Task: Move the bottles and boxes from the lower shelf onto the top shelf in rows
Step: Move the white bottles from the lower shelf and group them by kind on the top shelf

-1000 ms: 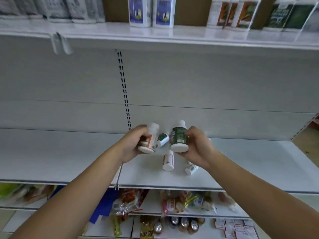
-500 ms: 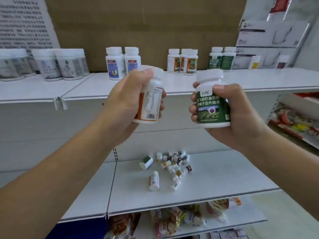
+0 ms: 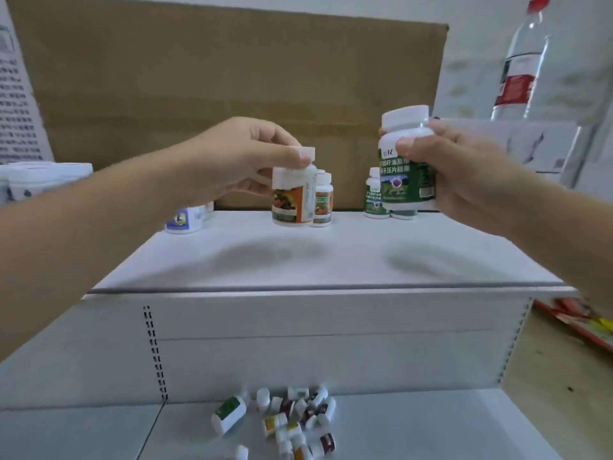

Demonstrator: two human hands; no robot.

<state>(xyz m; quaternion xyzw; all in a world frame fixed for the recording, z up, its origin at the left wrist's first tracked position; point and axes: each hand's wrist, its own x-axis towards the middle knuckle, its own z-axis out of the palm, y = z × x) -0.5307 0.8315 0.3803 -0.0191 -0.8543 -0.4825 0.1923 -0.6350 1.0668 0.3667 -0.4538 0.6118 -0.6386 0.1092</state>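
My left hand [image 3: 238,154] grips the cap of an orange-label bottle [image 3: 293,197], whose base rests on or just above the white top shelf [image 3: 298,260], in front of another orange-label bottle [image 3: 323,202]. My right hand [image 3: 464,171] holds a green-label bottle [image 3: 406,161] upright in the air, in front of the green-label bottles [image 3: 374,197] that stand at the shelf's back. A heap of several small bottles [image 3: 292,419] lies on the lower shelf [image 3: 414,426], with one larger green-label bottle [image 3: 229,413] on its side at the heap's left.
A blue-label bottle [image 3: 184,219] and grey-white tubs [image 3: 43,180] stand on the top shelf to the left. Brown cardboard [image 3: 215,78] backs the shelf. A clear water bottle [image 3: 520,61] stands on white boxes [image 3: 530,144] at the right.
Both hands have moved up and forward from in front of the shelf edge to over the top shelf. The orange-label bottle now stands upright at shelf level, gripped by its cap.
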